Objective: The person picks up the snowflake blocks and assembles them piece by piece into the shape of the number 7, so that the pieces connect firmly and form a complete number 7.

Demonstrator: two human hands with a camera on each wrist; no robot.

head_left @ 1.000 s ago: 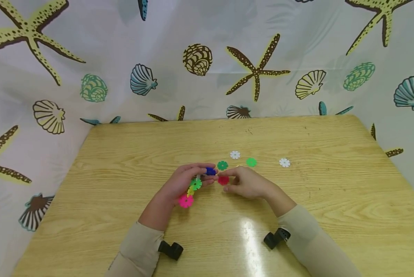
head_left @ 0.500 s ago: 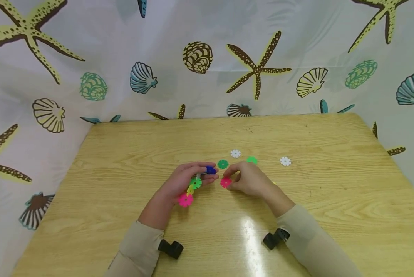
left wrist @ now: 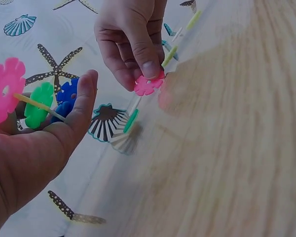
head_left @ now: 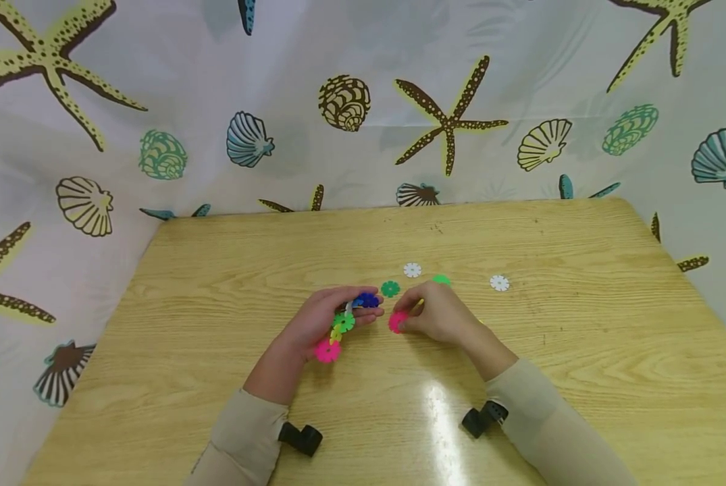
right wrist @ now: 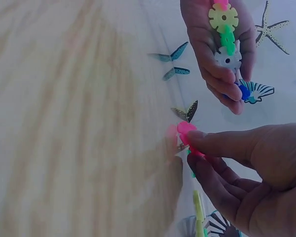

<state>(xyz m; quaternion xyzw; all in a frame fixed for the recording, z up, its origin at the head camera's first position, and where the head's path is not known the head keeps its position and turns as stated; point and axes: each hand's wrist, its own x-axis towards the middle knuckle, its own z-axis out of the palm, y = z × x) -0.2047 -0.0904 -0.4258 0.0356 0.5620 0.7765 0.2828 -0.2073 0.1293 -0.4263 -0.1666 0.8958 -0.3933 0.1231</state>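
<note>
— What is held on the left side, and which way does it lie?

— A chain of interlocked plastic flower-shaped discs (head_left: 342, 326) is gripped in the left hand (head_left: 314, 322), whose fingers are curled round it. Its long axis is directed from the near edge of the wooden table (head_left: 217, 270) toward the far edge: a bright pink disc at the near end, then yellow, light green and white, with dark blue at the far end. It is kept just above the table, near the middle.

— And on the right?

— One single pink plastic flower disc (head_left: 396, 321) is pinched between the thumb and fingertips of the right hand (head_left: 442, 316). It is seen just beside the far blue end of the chain, to its right, with a small gap; the two are not touching. The right hand is the nearer one to this loose disc, which it already holds.

— How many loose pieces are counted on the table?

— Four can be seen, behind the hands toward the far edge. From left to right: one dark green disc (head_left: 390, 289), one white disc (head_left: 412, 270), one light green disc (head_left: 441, 279) partly hidden by the right hand, and a second white disc (head_left: 499, 283) well apart to the right. In the right wrist view a yellow-green piece seems to stand near the right hand; it cannot be told what it is.
</note>
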